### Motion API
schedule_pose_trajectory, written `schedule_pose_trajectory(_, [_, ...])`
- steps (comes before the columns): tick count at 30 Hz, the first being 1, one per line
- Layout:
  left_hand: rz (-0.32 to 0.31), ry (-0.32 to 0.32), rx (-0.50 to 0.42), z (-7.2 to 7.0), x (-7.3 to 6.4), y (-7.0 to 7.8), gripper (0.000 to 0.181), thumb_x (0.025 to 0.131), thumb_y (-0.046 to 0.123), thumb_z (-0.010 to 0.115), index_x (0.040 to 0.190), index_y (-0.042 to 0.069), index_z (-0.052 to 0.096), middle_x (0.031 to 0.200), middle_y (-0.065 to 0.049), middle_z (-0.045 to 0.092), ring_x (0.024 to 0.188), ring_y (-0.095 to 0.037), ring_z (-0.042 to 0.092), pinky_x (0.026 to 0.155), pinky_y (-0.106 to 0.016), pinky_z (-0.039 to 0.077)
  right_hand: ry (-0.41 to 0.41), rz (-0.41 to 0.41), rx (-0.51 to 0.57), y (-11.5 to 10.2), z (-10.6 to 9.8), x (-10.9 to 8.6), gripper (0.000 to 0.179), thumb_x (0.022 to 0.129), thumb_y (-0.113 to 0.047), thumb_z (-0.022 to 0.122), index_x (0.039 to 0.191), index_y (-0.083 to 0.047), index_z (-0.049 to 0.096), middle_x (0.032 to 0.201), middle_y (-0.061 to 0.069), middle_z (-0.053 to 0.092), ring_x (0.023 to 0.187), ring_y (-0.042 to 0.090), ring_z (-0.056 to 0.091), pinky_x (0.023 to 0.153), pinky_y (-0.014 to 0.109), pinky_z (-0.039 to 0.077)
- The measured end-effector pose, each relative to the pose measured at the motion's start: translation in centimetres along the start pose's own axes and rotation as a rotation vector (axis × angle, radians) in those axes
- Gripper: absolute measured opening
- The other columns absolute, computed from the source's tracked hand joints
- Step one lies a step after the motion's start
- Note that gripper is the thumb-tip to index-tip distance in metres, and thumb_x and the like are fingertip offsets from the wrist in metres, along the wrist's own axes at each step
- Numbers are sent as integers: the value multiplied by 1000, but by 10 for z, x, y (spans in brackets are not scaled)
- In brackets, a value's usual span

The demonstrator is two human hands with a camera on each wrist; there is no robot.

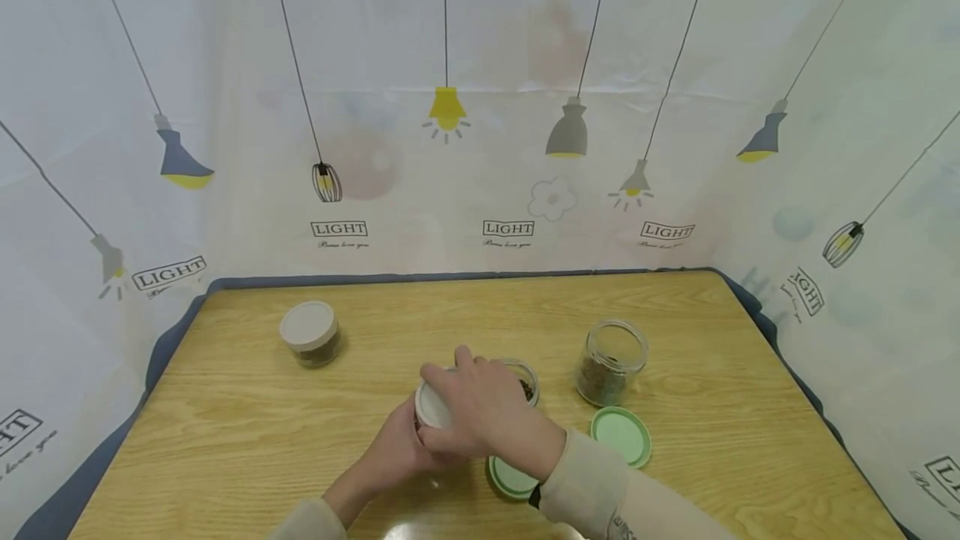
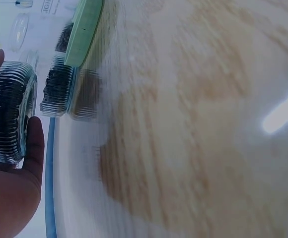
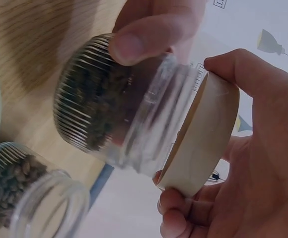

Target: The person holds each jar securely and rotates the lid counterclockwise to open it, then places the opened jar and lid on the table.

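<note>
While the left hand (image 1: 401,444) holds a ribbed glass jar (image 3: 102,99) around its body, the right hand (image 1: 483,407) grips a cream lid (image 3: 203,136) by the edge, thumb and fingers bent around it. That lid is at the jar's mouth, though whether it touches the rim is hard to tell. Dark, seed-like pieces (image 3: 116,94) show through the glass. Both hands are at the near middle of the table (image 1: 315,423), with the right forearm reaching across from the right.

Just beyond the right hand, and partly hidden by it, is an open glass jar (image 1: 522,375) with dark contents. Farther right stands a second open glass jar (image 1: 600,377), partly filled with brown pieces. On the near side of this one lies a light green lid (image 1: 621,437); another green lid (image 1: 510,477) lies nearer and to the left, partly covered by the right forearm. At the far left, well apart from the hands, stands a glass jar with an off-white lid (image 1: 309,327). Behind the table hangs a pale sheet (image 1: 420,232) printed with lamps and the word LIGHT.
</note>
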State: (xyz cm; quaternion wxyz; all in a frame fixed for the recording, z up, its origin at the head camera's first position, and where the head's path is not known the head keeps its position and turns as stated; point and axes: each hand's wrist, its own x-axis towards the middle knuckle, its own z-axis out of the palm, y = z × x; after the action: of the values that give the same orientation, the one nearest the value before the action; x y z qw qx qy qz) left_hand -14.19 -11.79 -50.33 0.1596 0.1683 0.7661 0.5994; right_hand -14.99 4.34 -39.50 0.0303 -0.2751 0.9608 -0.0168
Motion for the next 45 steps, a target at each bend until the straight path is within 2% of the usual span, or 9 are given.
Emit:
schedule_pose_trajectory(7, [17,6,16,-1,-1,1,84,72,21,86,141,17,39,131,-3,55,119,-21,54,100,-27,46,40,-2,-2,1,-17,-1,55,80,-63,56,125,-32,54,103,7,57,72,19,56,54,32,45])
schedule_pose_trajectory(15, [13,21,35,-1,-1,1,86,70,22,87,141,17,40,130,-5,56,118,-20,55,100,-26,46,69,21,1,3,-29,-4,58,78,-62,56,128,-32,53,101,6,56,69,16,54,51,28,40])
schedule_pose_trajectory(24, [-10,17,60,-3,-1,0,91,70,25,87,145,25,35,138,2,52,125,-18,53,104,-32,43,62,43,36,11,-31,-9,62,79,-61,57,135,-33,50,108,8,56,75,18,55,56,31,42])
schedule_pose_trajectory(30, [26,48,112,-4,-4,0,89,68,27,87,143,18,40,137,-2,55,124,-21,54,104,-29,42,97,60,58,22,-32,-10,65,79,-62,56,137,-33,50,108,8,57,75,20,55,58,33,43])
schedule_pose_trajectory(37, [57,64,128,-8,-6,-2,85,68,28,88,140,22,44,134,1,57,123,-19,55,104,-27,43,130,67,86,30,-32,-15,65,81,-64,55,137,-32,49,106,9,58,72,19,54,58,33,44])
schedule_pose_trajectory(45, [24,93,120,-17,-11,2,81,67,22,88,137,26,47,132,7,58,122,-16,55,106,-29,42,131,84,174,34,-26,-24,65,86,-69,51,139,-32,48,106,8,57,69,19,52,57,32,43])
